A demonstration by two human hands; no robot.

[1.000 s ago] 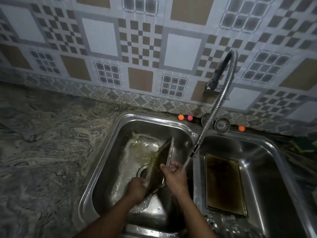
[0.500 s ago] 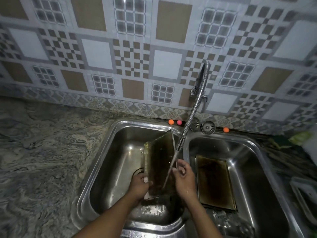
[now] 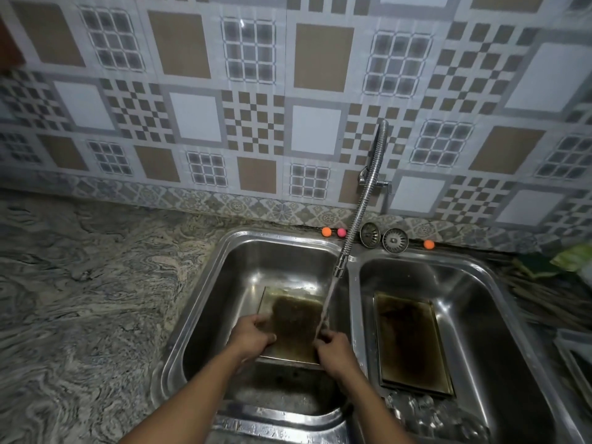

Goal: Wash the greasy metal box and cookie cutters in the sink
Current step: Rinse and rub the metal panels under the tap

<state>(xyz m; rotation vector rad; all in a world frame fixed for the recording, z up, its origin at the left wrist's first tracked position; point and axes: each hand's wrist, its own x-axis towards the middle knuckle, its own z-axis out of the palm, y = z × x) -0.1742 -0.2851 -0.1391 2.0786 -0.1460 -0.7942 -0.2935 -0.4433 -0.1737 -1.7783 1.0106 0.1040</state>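
We see the metal box (image 3: 293, 325) in the left basin of the double sink (image 3: 205, 283). Its long axis runs from near to far, and its brown, greasy inner face is turned up towards us. We cannot tell whether it rests on the basin floor or is lifted off it.

Both hands hold it at the near end. The left hand (image 3: 251, 336) grips the left long edge with its fingers curled over the rim. The right hand (image 3: 334, 349) grips the right long edge the same way.

Water (image 3: 325, 309) falls from the flexible faucet (image 3: 362, 203) and lands on the box's right edge, just beside the right hand.

In the right basin a second greasy metal tray (image 3: 410, 341) lies flat, long axis also near to far. Just near of it sit shiny metal shapes (image 3: 432, 411), too blurred for us to name.

Two strainers (image 3: 395, 240) stand on the far rim of the sink. The marbled worktop (image 3: 96, 283) stretches away to the left.
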